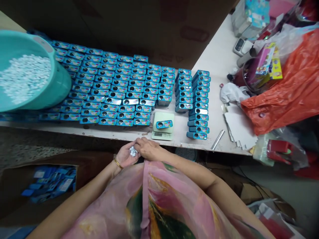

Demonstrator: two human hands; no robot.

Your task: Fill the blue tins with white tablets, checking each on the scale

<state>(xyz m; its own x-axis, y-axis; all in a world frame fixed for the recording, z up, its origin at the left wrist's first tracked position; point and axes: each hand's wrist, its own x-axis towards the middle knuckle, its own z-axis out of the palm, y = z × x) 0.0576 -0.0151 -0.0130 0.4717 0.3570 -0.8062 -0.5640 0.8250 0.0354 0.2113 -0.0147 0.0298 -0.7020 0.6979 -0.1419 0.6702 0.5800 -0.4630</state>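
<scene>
The left hand [124, 157] cups small white pieces [133, 151].

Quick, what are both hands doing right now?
Left hand: cupped open, holding small white pieces.
Right hand: bent against the left one; can't tell if it's holding any.

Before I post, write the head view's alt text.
A left hand cups white pellets, the right hand overlapping it. On the table, a digital scale bears one blue tin beside rows of more tins; a teal tub of pellets stands left.
</scene>
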